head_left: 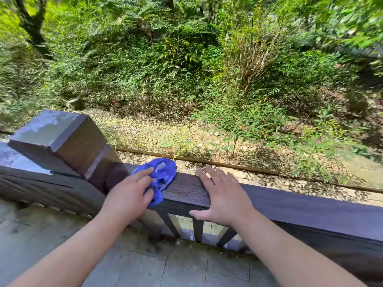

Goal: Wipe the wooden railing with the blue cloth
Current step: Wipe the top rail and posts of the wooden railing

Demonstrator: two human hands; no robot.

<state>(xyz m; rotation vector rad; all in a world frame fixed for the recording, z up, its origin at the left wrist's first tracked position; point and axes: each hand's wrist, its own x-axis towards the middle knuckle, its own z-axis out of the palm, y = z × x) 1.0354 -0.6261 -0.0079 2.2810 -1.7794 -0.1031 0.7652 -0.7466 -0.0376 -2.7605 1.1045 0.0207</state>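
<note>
L grip (pixel 128 195) holds blue cloth (pixel 162 174) bunched on wooden railing (pixel 290 206); R grip (pixel 223 197) flat, just beside. Press firm, wipe twd R.

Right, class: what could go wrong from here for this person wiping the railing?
1. The blue cloth, bunched under the left hand, reaches the far edge of the wooden railing; it could drop to the ground beyond.
2. The right hand lies flat on the railing beside the cloth; wiping that way might bump it or skip that patch.
</note>
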